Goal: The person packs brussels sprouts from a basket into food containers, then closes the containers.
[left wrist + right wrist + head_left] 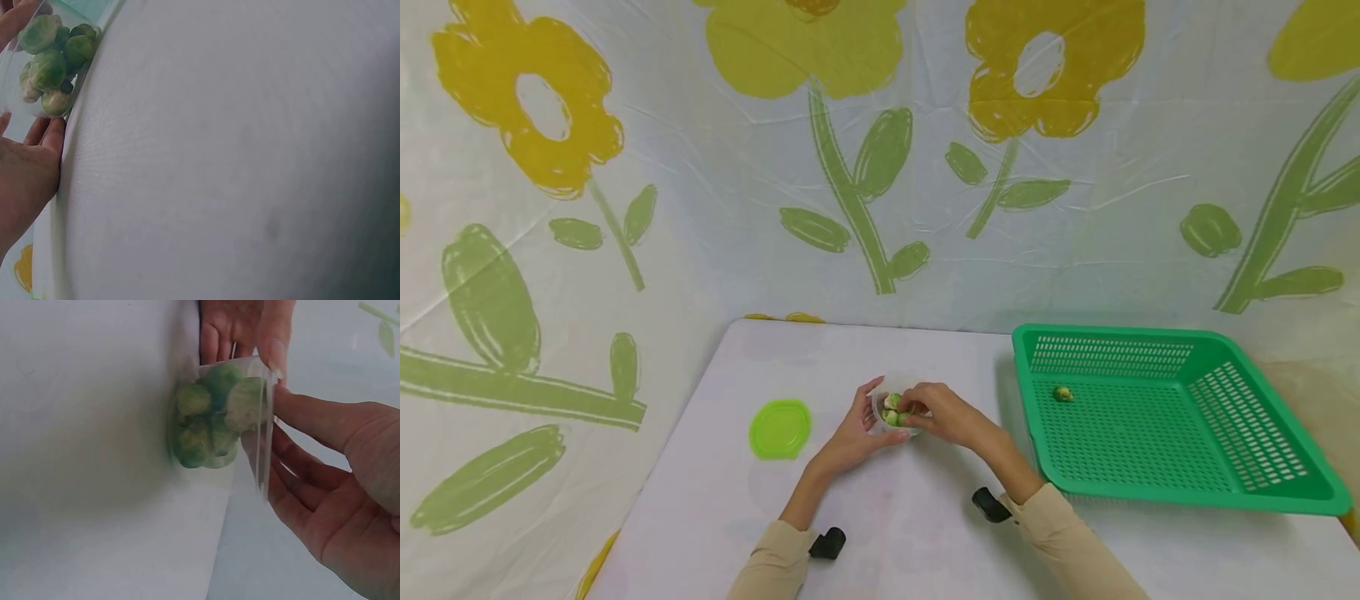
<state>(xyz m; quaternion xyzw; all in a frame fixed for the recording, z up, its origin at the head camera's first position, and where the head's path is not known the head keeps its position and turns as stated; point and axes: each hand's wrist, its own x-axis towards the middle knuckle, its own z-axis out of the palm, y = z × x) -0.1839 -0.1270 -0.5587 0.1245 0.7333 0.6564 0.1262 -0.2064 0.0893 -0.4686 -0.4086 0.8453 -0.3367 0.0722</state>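
Observation:
A small clear plastic tub (247, 478) stands on the table with several green Brussels sprouts (49, 70) in it. My left hand (852, 439) holds the tub from its left side, thumb near the front and fingers round the far side. From the right, my right hand (951, 414) reaches over the rim, fingertips inside. Its thumb and fingers pinch a paler sprout (246, 405) at the top of the pile; the grip is partly hidden by the cloudy wall.
A bright green lid (780, 429) lies flat on the table left of the tub. At the right stands a large green plastic basket (1187, 497) with slotted walls, one Brussels sprout (1063, 393) near its left side. Flower-printed cloth (715, 192) hangs behind and to the left.

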